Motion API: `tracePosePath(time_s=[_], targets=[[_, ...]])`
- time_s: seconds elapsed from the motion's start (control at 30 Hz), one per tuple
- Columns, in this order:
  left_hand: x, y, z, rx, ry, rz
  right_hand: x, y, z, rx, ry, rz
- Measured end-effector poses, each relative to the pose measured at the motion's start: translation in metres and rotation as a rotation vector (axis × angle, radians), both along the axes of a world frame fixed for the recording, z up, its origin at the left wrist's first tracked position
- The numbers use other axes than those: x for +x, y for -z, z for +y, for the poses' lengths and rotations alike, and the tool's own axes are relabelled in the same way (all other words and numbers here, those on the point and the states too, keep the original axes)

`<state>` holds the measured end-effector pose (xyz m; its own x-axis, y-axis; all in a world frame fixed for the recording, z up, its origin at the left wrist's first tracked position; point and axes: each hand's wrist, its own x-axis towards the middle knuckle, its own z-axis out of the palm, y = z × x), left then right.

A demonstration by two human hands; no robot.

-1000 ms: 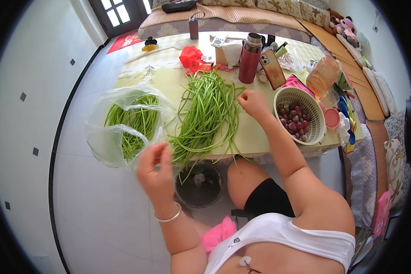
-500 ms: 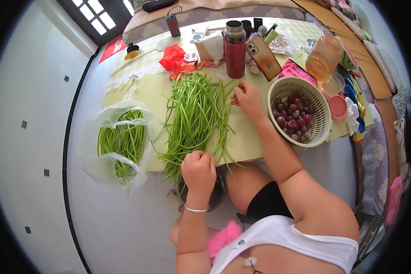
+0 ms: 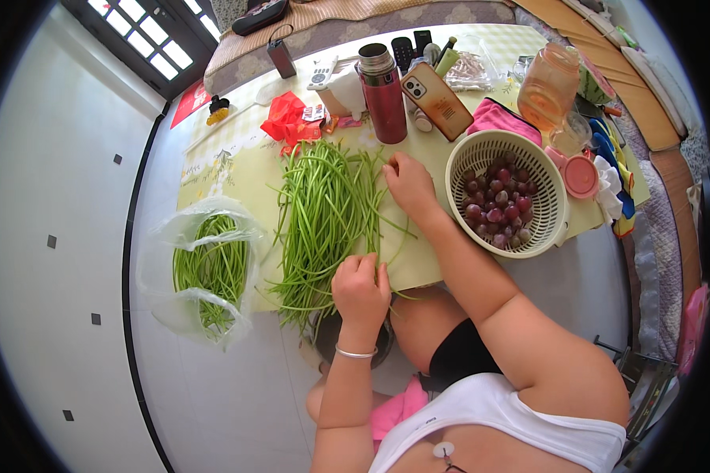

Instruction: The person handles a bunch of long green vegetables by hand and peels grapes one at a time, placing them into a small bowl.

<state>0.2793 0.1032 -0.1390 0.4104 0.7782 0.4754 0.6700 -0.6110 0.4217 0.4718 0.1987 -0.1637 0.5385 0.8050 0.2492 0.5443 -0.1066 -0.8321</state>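
White perforated plastic colander [image 3: 459, 185] sits at the table's right edge, holding round red and purple grapes [image 3: 497, 206]; it is partly hanging over the table rim. Clear plastic bag [image 3: 166, 260] hangs off the table's left side, mouth open, with a bundle of long green stems [image 3: 213, 272] inside, same kind as the main pile. The loose pile of long thin green stems [image 3: 323, 213] lies spread lengthwise across the pale yellow-green tablecloth [image 3: 229, 169], ends overhanging the near edge. Left hand [image 3: 360, 288] rests at the near end of the pile, fingers curled together and pinching a few stems against the table edge; a thin bracelet is on the wrist. Right hand [image 3: 409, 183] rests at the pile's far right side, fingers bent and bunched on some stems, but what exactly they pinch is hard to tell. Behind: a red metal thermos [image 3: 384, 94], upright; a phone [image 3: 436, 89] in an orange-brown case lying tilted; an amber translucent jug [image 3: 548, 79]; a pink round lid [image 3: 581, 176] just beside the colander. A crumpled red plastic bag [image 3: 284, 120] lies near the pile's far end. A dark round container [image 3: 323, 339] under the table is mostly hidden by the left forearm; contents cannot be made out. Small items at the far table edge are too small to identify.
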Motion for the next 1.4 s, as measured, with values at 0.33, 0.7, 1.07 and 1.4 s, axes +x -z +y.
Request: tracePosePath(time_s=[0.33, 0.7, 1.07, 1.4], targets=[[0.003, -0.004, -0.004, -0.111, 0.028, 0.099, -0.011, -0.027, -0.015, -0.314, -0.261, -0.291], [-0.001, -0.004, -0.002, -0.126, 0.042, 0.019, -0.003, -0.038, -0.032, -0.258, -0.429, -0.081], [-0.002, -0.003, 0.0, -0.139, 0.037, -0.023, -0.004, -0.015, -0.021, -0.027, 0.005, -0.303], [0.005, 0.002, -0.008, -0.086, 0.01, 0.116, -0.002, -0.007, -0.018, -0.015, -0.03, -0.314]])
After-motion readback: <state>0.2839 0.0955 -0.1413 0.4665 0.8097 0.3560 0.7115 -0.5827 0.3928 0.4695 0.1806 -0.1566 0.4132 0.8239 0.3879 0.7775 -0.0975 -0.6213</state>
